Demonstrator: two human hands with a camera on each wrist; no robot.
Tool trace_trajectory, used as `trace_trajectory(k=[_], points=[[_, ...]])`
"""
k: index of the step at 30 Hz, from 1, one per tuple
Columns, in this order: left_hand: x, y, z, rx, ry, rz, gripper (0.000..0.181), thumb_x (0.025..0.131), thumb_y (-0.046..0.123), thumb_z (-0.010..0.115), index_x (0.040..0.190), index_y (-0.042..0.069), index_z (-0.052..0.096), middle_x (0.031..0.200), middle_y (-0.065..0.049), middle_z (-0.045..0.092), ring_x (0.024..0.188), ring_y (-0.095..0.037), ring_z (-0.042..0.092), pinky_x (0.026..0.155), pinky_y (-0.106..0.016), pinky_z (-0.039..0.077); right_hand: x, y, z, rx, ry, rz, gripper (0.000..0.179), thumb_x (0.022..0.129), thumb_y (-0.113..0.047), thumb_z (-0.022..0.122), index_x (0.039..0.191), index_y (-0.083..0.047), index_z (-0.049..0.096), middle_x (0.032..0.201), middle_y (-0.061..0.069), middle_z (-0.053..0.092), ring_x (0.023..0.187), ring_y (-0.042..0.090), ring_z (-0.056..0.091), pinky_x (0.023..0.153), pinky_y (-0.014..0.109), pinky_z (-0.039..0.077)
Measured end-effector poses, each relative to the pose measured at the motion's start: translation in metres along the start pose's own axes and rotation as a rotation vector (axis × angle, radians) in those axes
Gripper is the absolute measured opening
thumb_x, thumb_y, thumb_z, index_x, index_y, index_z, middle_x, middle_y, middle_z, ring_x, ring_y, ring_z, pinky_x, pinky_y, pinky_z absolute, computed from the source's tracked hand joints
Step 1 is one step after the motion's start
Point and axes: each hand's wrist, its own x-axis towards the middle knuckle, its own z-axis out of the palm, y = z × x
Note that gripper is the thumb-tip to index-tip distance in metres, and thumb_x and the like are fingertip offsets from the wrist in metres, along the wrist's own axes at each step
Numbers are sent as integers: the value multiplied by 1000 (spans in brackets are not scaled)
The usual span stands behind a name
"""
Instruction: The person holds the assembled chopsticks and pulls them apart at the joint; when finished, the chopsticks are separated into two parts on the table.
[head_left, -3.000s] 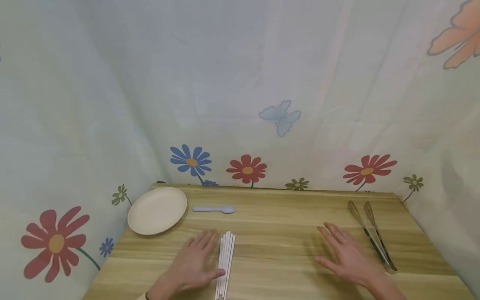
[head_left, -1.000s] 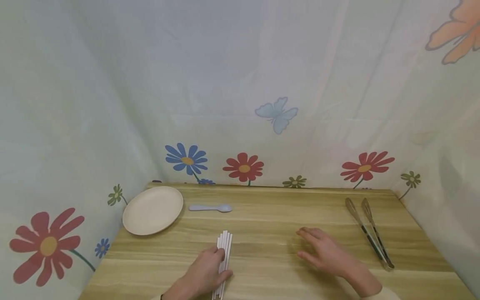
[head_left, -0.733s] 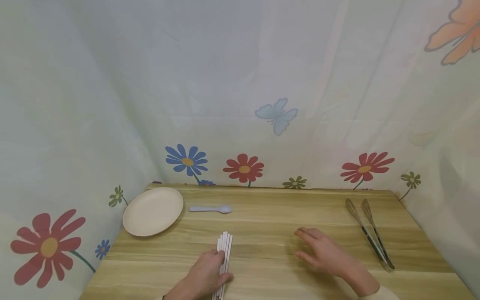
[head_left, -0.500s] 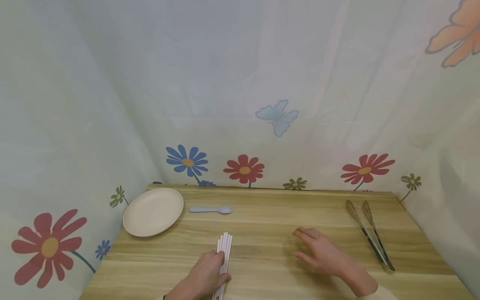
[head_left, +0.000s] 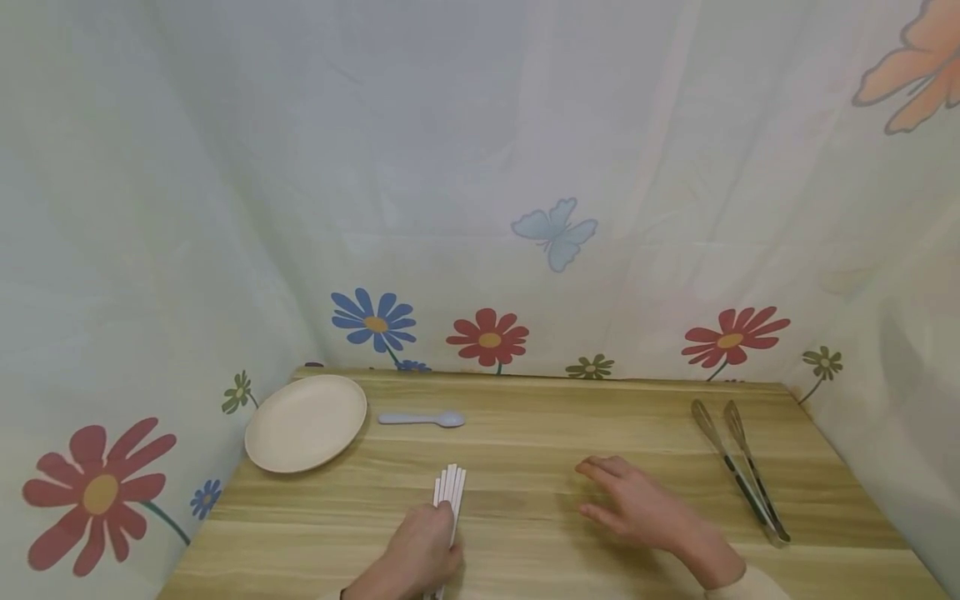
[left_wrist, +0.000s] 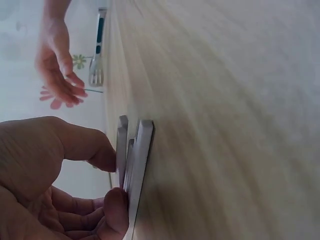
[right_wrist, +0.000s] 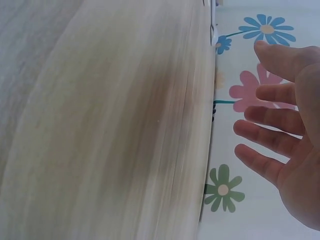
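In the head view, my left hand point(head_left: 420, 546) grips a bundle of several white chopsticks point(head_left: 452, 482) near the front of the table, left of middle. Their far ends stick out past the knuckles. Up close in the left wrist view, thumb and fingers pinch the square-ended chopsticks point(left_wrist: 141, 155) from the sides, low over the wood. My right hand point(head_left: 637, 507) hovers above the table to the right, holding nothing. Its fingers are spread and slightly bent, as the right wrist view shows of the hand point(right_wrist: 295, 135).
A cream plate point(head_left: 307, 423) lies at the back left of the wooden table point(head_left: 547, 433). Right of it is a pale lilac spoon point(head_left: 422, 418). Metal tongs point(head_left: 746, 489) with dark grips lie spread at the right. A flowered curtain point(head_left: 450, 167) surrounds the table.
My left hand has gone from lying open beside the chopsticks to curling round them, tightening lately. My right hand has drifted left, away from the tongs. Plate, spoon and tongs stay put.
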Motion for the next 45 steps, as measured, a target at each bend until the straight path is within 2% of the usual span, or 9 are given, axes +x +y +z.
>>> trace_trajectory(k=[6, 15, 24, 31, 35, 40, 45], points=[[0, 1, 0, -25, -11, -28, 17, 69, 9, 68, 77, 5, 54, 61, -2, 48, 48, -11, 43, 38, -21, 35, 6, -4, 2, -12, 19, -46, 53, 85, -35, 73, 128, -9, 59, 125, 12, 63, 112, 28, 61, 92, 46, 52], [0, -1, -1, -13, 40, 19, 16, 66, 4, 66, 72, 7, 52, 58, -1, 47, 48, -11, 41, 38, -21, 33, 17, -11, 2, -23, -2, -103, 52, 87, -36, 70, 129, -8, 58, 126, 12, 63, 113, 26, 61, 94, 44, 51], [-1, 1, -6, -49, -31, -30, 13, 68, 1, 65, 75, 5, 54, 62, -4, 48, 50, -12, 44, 38, -20, 36, 29, -21, 7, 28, -46, -114, 52, 89, -39, 68, 133, -13, 57, 128, 5, 62, 114, 19, 59, 96, 39, 51], [-1, 0, -11, -73, -61, -25, 12, 69, -2, 63, 70, 8, 56, 61, 0, 47, 49, -11, 43, 39, -20, 37, 37, -28, 10, 6, -2, -179, 50, 87, -36, 71, 129, -12, 59, 124, 4, 63, 111, 19, 60, 94, 38, 52], [-2, 0, -13, -78, -72, -25, 13, 73, -1, 63, 71, 9, 57, 62, 1, 48, 51, -11, 43, 42, -22, 38, 39, -32, 11, 4, -8, -191, 50, 88, -36, 70, 130, -12, 59, 125, 5, 63, 112, 18, 60, 94, 37, 52], [0, 0, -15, -72, -53, -22, 10, 75, 2, 68, 78, 9, 62, 65, 1, 53, 55, -12, 46, 46, -24, 39, 42, -35, 12, 4, -32, -186, 50, 89, -38, 68, 131, -13, 58, 127, 3, 62, 114, 17, 59, 96, 36, 50], [2, -1, -17, -67, -5, 4, 12, 73, 2, 68, 82, 10, 66, 69, 1, 58, 59, -12, 50, 50, -26, 41, 46, -37, 13, 8, -4, -220, 48, 88, -36, 69, 129, -13, 59, 125, 3, 63, 114, 17, 59, 97, 36, 50]])
